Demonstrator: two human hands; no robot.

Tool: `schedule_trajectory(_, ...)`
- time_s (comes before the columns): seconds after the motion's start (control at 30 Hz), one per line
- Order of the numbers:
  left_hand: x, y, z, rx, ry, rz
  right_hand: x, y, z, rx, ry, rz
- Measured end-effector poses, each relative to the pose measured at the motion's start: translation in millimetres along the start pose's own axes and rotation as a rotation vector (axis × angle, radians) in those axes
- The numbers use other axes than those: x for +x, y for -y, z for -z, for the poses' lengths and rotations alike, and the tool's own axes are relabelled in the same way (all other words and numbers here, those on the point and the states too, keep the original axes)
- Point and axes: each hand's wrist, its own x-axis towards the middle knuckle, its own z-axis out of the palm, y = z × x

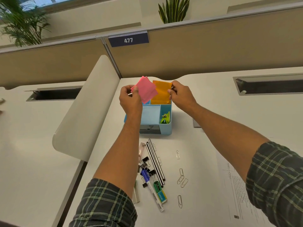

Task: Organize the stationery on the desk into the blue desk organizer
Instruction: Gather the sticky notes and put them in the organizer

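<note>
Standing on the white counter [205, 112], the blue organizer [164, 128] holds one pale blue pad [150, 114] in its front left compartment and green clips [165, 119] in the front right one; their number is unclear. One stack of orange sticky notes [161, 92] stands upright in the back compartment, pinched at its right edge by the fingers of the right hand [180, 95]. The left hand [130, 99] hovers above the organizer's left side, its fingers closed on one stack of pink sticky notes [146, 90] that overlaps the orange stack.

Nearer the person lie two black pencils [155, 163] side by side, a cluster of black binder clips [146, 167] too tangled to count, one blue-capped white pen [152, 189], one green sharpener [157, 185] and one green eraser [162, 196]. At least six silver paper clips [181, 177] are scattered to the right. One printed sheet [234, 185] lies at the far right.
</note>
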Motion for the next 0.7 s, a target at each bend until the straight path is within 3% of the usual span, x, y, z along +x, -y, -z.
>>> schedule_trajectory(0.13,-3.3,4.3,0.4,-0.011,0.059,-0.013,-2.4,-2.9,-6.7,-0.111,0.059,0.012)
schedule_trajectory(0.27,-8.6,4.8,-1.1,0.061,0.151,-0.045,-7.4,4.2,-1.0,0.14,-0.039,0.073)
schedule_trajectory(0.37,-11.3,1.5,-4.2,0.112,0.219,-0.077,-7.7,12.7,4.9,0.287,0.01,0.105)
schedule_trajectory(0.53,-11.6,-4.8,-10.9,0.173,0.284,-0.121,-7.0,17.9,5.0,0.14,0.007,0.261)
schedule_trajectory(0.7,-12.7,-5.5,-11.0,0.173,0.355,-0.08,-2.3,12.9,2.0,0.042,-0.04,0.2)
